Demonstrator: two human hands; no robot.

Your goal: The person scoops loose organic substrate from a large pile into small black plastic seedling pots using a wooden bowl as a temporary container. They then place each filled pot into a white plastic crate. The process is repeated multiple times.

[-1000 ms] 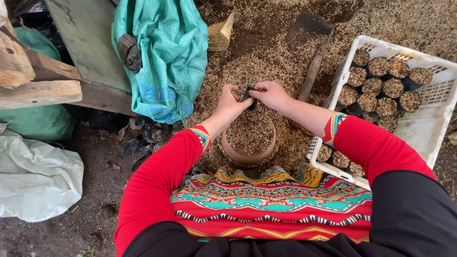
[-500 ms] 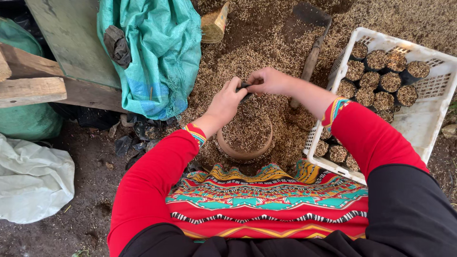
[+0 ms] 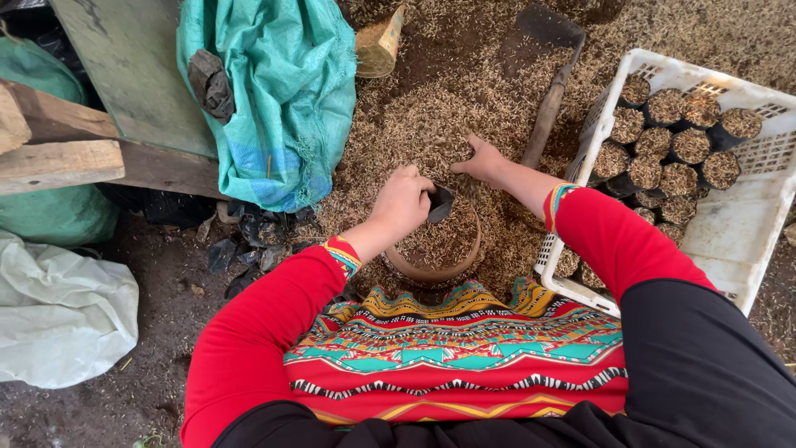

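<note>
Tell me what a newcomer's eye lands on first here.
First, the bright red sleeves and patterned cloth at the bottom, with the left hand holding a small black bag over a round bowl of husk mix in the middle. The right hand presses into the husk heap just beyond. At right stands a white crate of filled black bags, and at upper left a teal sack.

plant nursery shed | husk heap [image 3: 431,124] on dirt floor | white crate [image 3: 746,224] of filled seedling bags [image 3: 672,145]
</note>
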